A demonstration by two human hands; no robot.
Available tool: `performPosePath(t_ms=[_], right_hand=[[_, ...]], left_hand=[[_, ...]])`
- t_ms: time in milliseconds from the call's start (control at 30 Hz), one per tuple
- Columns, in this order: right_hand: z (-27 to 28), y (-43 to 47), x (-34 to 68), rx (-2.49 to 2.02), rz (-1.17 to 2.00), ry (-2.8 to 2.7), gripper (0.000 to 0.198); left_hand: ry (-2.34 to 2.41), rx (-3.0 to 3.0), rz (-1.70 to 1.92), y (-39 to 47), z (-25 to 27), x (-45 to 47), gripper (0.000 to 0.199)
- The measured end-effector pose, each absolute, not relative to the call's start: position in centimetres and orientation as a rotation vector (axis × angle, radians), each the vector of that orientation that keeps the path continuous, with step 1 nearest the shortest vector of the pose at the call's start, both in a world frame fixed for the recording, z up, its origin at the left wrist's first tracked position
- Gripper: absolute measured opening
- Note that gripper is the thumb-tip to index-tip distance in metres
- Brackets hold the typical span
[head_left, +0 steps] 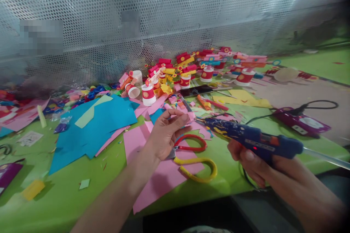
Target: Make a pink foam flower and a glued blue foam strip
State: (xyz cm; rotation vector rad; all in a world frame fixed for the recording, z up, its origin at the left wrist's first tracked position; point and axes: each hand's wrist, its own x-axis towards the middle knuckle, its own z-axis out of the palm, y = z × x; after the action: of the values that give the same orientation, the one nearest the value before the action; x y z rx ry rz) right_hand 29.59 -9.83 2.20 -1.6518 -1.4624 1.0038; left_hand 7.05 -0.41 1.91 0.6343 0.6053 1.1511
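My right hand (254,164) grips a dark blue glue gun (246,136) with a glue stick (325,157) poking out of its back end. Its nozzle points left and meets, or nearly meets, a small pink paper piece (190,116). That piece is pinched between the thumb and fingers of my left hand (171,127). Below my left hand lie scissors (195,156) with one red and one yellow handle loop, their blades partly hidden by the hand. Under them spreads a pink paper sheet (155,185).
Blue paper sheets (93,127) lie to the left. Several decorated paper cups (148,94) stand at the back before a perforated metal panel (104,18). A purple power strip (303,122) with a cable sits at the right. Paper scraps and a phone (197,91) are on the green table (68,196).
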Motion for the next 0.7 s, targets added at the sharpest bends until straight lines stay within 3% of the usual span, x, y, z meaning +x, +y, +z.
performPosePath(t_ms=[700], right_hand=[[2.01,-9.77,29.22,-1.628,0.868,-1.370,0.058]], left_hand=[[0.562,0.603,1.192,-0.12,1.60,7.11,0.026]])
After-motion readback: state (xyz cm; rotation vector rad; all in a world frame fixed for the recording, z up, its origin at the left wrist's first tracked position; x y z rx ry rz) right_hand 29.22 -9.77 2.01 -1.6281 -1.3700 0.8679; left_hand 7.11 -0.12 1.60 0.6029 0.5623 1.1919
